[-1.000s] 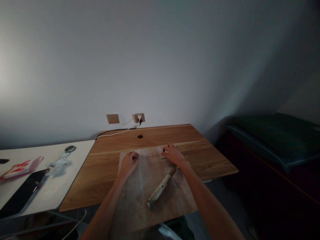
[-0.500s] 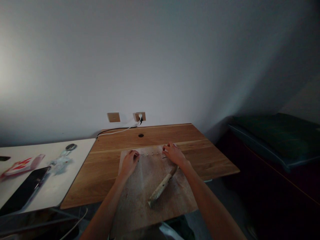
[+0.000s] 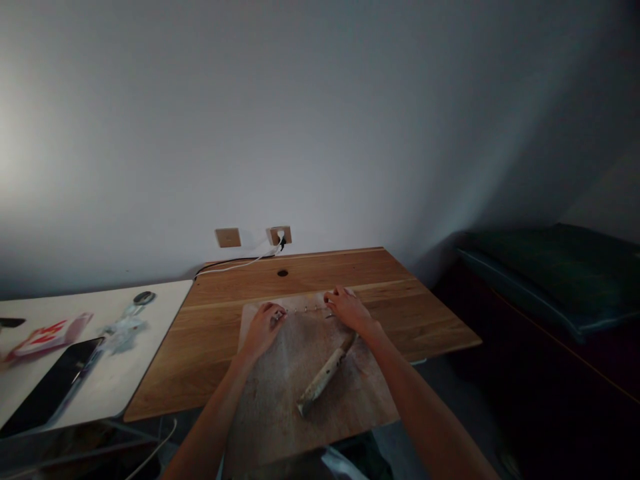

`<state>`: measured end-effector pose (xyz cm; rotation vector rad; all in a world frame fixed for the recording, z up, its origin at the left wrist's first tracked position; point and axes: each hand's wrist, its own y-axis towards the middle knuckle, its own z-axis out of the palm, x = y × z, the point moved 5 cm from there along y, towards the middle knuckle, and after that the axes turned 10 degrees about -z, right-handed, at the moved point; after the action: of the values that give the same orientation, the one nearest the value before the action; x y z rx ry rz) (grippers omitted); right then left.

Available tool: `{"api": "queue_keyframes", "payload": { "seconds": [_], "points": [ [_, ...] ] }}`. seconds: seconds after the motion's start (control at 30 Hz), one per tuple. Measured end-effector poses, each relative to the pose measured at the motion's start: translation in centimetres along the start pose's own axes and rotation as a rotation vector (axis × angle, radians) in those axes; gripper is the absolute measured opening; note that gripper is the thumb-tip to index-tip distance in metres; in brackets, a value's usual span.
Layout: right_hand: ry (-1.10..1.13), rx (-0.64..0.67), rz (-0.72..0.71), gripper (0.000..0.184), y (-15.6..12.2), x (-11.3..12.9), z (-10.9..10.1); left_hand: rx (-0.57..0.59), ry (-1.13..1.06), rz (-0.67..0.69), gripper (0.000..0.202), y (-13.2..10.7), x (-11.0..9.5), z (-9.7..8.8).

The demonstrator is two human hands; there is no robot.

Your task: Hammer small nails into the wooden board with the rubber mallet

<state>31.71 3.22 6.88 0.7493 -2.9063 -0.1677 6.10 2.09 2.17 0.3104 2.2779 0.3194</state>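
Note:
A wooden board (image 3: 280, 400) lies on the table and reaches past its front edge. My left hand (image 3: 263, 328) is at the board's far left part, fingers closed in a pinch around something small and shiny. At the far right part, my right hand (image 3: 346, 308) is closed too; its fingertips are pressed together and what they hold cannot be made out. A row of tiny shiny pieces (image 3: 306, 309) runs between both hands. A thin dark sliver (image 3: 329, 316) shows just under my right fingers. Below my right wrist lies a tool with a worn pale handle (image 3: 323, 380).
The brown wooden table (image 3: 200, 347) stands against the wall. On the white table (image 3: 107, 393) at left are a black phone (image 3: 53, 383), a red-and-white packet (image 3: 50, 335), crumpled clear plastic (image 3: 124, 331) and a dark round item (image 3: 144, 298). Cables run to a wall socket (image 3: 280, 235).
My left hand has shifted slightly to the right, toward the row of tiny pieces, and a shiny bit now shows at its fingers. My right hand has stayed nearly still.

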Motion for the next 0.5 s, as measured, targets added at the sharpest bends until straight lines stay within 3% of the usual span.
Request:
{"api": "queue_keyframes", "payload": {
  "seconds": [0.27,0.5],
  "points": [
    [0.077,-0.066,-0.089,0.025,-0.02,-0.14,-0.09,0.023,0.034,0.065,0.013,-0.12,-0.59,-0.01],
    [0.134,-0.073,-0.181,0.031,-0.24,0.32,-0.41,-0.029,0.044,-0.032,0.012,-0.01,0.35,0.14]
  ]
}}
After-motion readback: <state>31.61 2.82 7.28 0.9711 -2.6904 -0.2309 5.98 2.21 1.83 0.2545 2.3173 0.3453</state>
